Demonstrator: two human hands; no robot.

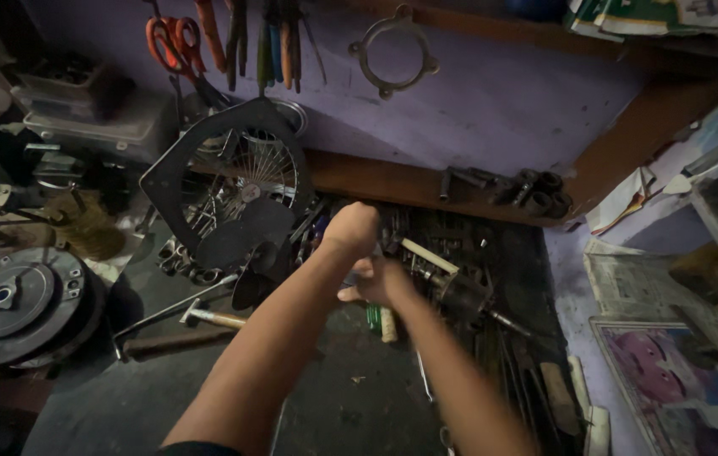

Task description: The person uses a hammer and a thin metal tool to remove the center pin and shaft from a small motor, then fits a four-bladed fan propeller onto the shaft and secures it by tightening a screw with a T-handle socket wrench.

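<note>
Head view, looking down: left hand [352, 228] curled into a loose fist, back of the hand toward the camera, held above the tool pile; whether anything sits inside the fist cannot be told. Right hand [378, 281] lies just below and to the right of it, blurred, fingers bent, near or touching a pale wooden-handled tool [429, 256]; its grip cannot be told. That handle's long axis runs from upper left to lower right, ending toward a dark cylindrical metal part [463, 295] just right of the right hand, which is the nearer of the two. A short green-and-cream screwdriver handle [386, 322] lies just beneath the right hand. Left of the left forearm: a small hammer with brown wooden shaft [207, 317] flat on the dark grey bench [165, 397], beside a black fan blade [259, 274]. Behind it leans a black fan frame with chrome wire guard [232, 181], close to the left hand and crowding that side. Far left: a round dark metal clutch-like disc [13, 300]. A heap of loose dark spanners and rods [452, 232] fills the bench behind the hands. On the purple wall: orange-handled scissors [175, 42], hanging pliers [279, 46], a grey ring-shaped gasket [395, 52]. A cluster of black sockets [536, 192] sits on the brown wooden ledge; newspaper sheets [629, 283] lie at right.
</note>
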